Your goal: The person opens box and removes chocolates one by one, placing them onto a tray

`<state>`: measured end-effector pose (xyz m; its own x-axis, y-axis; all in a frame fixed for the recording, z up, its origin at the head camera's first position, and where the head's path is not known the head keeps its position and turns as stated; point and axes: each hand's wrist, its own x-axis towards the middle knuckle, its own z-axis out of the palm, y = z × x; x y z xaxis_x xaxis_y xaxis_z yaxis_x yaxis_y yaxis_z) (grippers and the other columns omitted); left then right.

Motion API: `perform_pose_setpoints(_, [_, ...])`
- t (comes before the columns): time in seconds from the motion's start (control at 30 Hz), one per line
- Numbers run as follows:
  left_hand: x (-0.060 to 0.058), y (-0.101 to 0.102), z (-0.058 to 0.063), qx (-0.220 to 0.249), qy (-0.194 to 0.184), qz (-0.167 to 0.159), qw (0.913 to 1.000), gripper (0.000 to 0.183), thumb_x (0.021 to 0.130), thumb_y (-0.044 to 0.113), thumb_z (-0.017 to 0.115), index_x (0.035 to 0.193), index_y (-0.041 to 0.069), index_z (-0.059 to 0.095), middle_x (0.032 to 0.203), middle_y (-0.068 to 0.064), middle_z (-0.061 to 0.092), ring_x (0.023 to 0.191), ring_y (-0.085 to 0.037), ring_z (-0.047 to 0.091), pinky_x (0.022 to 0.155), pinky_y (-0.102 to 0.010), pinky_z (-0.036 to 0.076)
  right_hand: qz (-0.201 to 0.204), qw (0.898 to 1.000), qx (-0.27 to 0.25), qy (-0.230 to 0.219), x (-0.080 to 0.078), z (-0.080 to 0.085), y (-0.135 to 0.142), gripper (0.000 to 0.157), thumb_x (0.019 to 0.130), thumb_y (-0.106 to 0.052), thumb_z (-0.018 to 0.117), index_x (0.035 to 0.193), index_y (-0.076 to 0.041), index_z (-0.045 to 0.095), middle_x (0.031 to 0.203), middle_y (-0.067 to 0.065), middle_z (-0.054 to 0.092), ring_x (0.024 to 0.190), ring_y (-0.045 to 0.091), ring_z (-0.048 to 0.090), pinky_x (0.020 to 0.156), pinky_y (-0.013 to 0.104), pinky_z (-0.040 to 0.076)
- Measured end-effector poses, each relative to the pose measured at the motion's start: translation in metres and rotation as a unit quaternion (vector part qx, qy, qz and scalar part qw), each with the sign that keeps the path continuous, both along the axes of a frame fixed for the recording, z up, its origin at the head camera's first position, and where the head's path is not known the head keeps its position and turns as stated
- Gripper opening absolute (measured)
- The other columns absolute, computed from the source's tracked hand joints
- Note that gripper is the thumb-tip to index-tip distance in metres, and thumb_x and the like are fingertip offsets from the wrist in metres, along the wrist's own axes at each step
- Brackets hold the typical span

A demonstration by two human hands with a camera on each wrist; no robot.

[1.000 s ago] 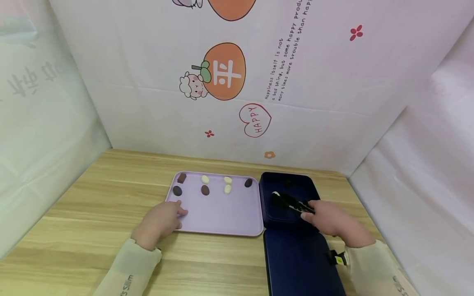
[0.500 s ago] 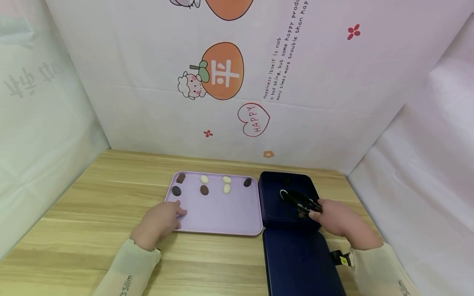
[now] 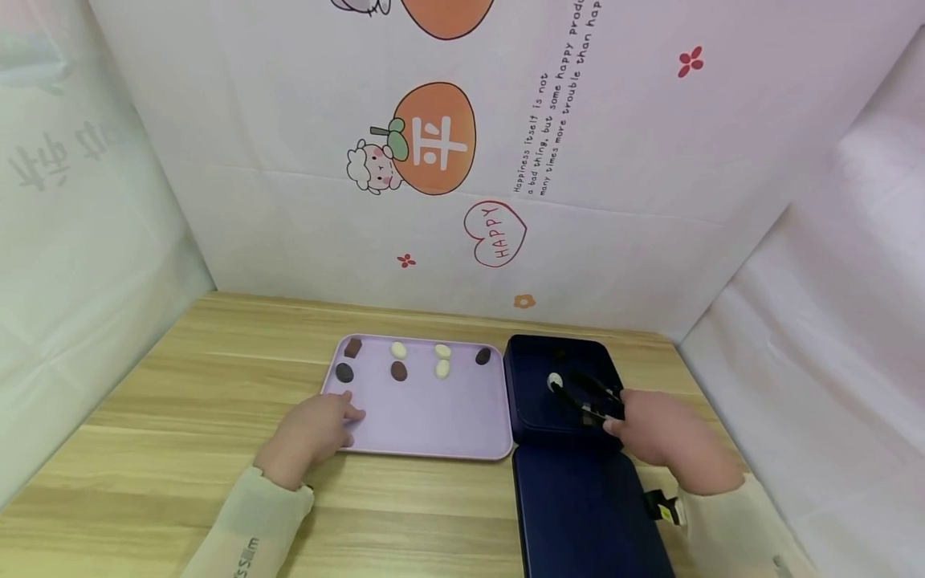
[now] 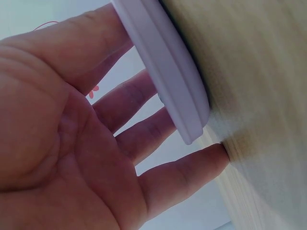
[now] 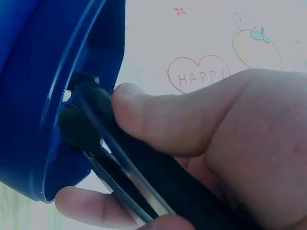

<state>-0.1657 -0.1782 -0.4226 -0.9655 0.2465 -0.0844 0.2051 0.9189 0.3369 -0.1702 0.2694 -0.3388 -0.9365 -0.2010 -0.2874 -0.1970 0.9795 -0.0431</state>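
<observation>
In the head view, the left hand [image 3: 314, 429] lies at the left edge of a lilac tray [image 3: 433, 411], fingers fairly straight and touching the rim. The tray sits on a wood-grain table [image 3: 217, 377] and bears 7 small pieces toward its far side: leftmost, a brown block [image 3: 352, 348] with a charcoal egg [image 3: 344, 372] nearer; next, a cream egg [image 3: 399, 350] with a brown egg [image 3: 399, 371] nearer; then 2 white eggs [image 3: 442, 369], 1 nearer than the other; and at far right, a dark egg [image 3: 482, 356]. Just right of the tray stands a navy box [image 3: 549, 436], with a flat navy panel [image 3: 588, 514] on its near side. The right hand [image 3: 654, 433] grips black tongs [image 3: 568, 399] over the box, their arms parted; 1 tip meets a pale piece [image 3: 554, 379] within the box's outline. In the left wrist view, several fingers reach past the tray's rim and 1 fingertip meets the table. In the right wrist view, thumb and fingers clasp the tongs, whose heads reach into the box; a pale spot shows by them, too hidden to identify.
</observation>
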Motion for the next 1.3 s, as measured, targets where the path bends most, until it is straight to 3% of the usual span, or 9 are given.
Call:
perform_pose_setpoints(0.53, [0.000,-0.001,-0.002,0.001,0.001,0.005,1.0000,0.035,0.080,0.006,0.079,0.115,0.008,0.076,0.138,-0.022,0.056,0.123,-0.045,0.053,0.100,-0.055,0.045,0.005,1.000,0.004,0.002,-0.001,-0.004,-0.011,0.063,0.100,-0.029,0.061,0.135,0.020,0.044,0.127,0.035,0.056,0.099,0.044,0.063,0.082,0.055,0.053])
perform_pose_setpoints(0.57, [0.000,-0.001,-0.002,0.001,0.002,0.005,1.0000,0.035,0.080,0.006,0.078,0.115,0.008,0.076,0.138,-0.022,0.056,0.123,-0.045,0.053,0.100,-0.055,0.045,0.006,1.000,0.002,0.004,-0.001,-0.004,-0.011,0.060,0.101,-0.027,0.059,0.135,0.020,0.044,0.129,0.036,0.054,0.093,0.042,0.065,0.078,0.052,0.054])
perform_pose_setpoints(0.67, [0.000,-0.001,-0.001,0.002,0.003,0.004,1.0000,0.035,0.080,0.006,0.078,0.115,0.008,0.076,0.138,-0.022,0.056,0.124,-0.045,0.053,0.100,-0.055,0.045,-0.002,1.000,-0.008,0.010,-0.001,-0.007,-0.009,0.057,0.103,-0.023,0.055,0.135,0.022,0.042,0.111,0.031,0.062,0.071,0.033,0.064,0.069,0.047,0.054])
perform_pose_setpoints(0.77, [0.000,-0.001,-0.002,0.005,0.001,0.006,1.0000,0.035,0.080,0.006,0.078,0.115,0.008,0.075,0.139,-0.022,0.055,0.125,-0.044,0.052,0.101,-0.054,0.044,-0.017,1.000,-0.018,0.015,-0.002,-0.008,-0.005,0.057,0.104,-0.021,0.053,0.136,0.023,0.040,0.101,0.027,0.065,0.059,0.026,0.059,0.066,0.045,0.053])
perform_pose_setpoints(0.87, [0.000,-0.001,-0.003,0.003,0.003,0.005,1.0000,0.035,0.081,0.006,0.078,0.116,0.008,0.075,0.139,-0.022,0.055,0.125,-0.045,0.052,0.101,-0.055,0.044,-0.028,0.999,-0.022,0.015,-0.003,-0.006,-0.001,0.059,0.104,-0.023,0.053,0.137,0.023,0.037,0.106,0.031,0.065,0.079,0.037,0.066,0.076,0.053,0.054])
perform_pose_setpoints(1.0, [-0.001,-0.001,-0.004,0.001,0.002,0.006,1.0000,0.036,0.081,0.006,0.078,0.117,0.008,0.075,0.139,-0.022,0.054,0.125,-0.045,0.051,0.102,-0.055,0.043,-0.040,0.999,-0.026,0.017,-0.002,0.001,0.002,0.060,0.104,-0.024,0.052,0.138,0.023,0.036,0.124,0.039,0.055,0.108,0.055,0.055,0.087,0.061,0.049])
perform_pose_setpoints(1.1, [-0.001,-0.001,-0.004,0.005,0.001,0.008,1.0000,0.036,0.081,0.006,0.078,0.117,0.008,0.075,0.139,-0.022,0.054,0.125,-0.045,0.051,0.102,-0.056,0.043,-0.037,0.999,-0.019,0.022,-0.001,0.004,0.003,0.058,0.104,-0.024,0.053,0.136,0.022,0.039,0.128,0.040,0.052,0.114,0.057,0.051,0.089,0.063,0.047])
perform_pose_setpoints(1.3, [0.000,-0.001,-0.004,0.008,0.000,0.011,0.9999,0.035,0.081,0.006,0.077,0.116,0.008,0.075,0.139,-0.022,0.054,0.126,-0.045,0.051,0.102,-0.055,0.043,-0.027,0.999,-0.009,0.020,-0.001,0.002,0.000,0.059,0.102,-0.027,0.056,0.134,0.021,0.043,0.122,0.036,0.057,0.106,0.052,0.058,0.084,0.059,0.050])
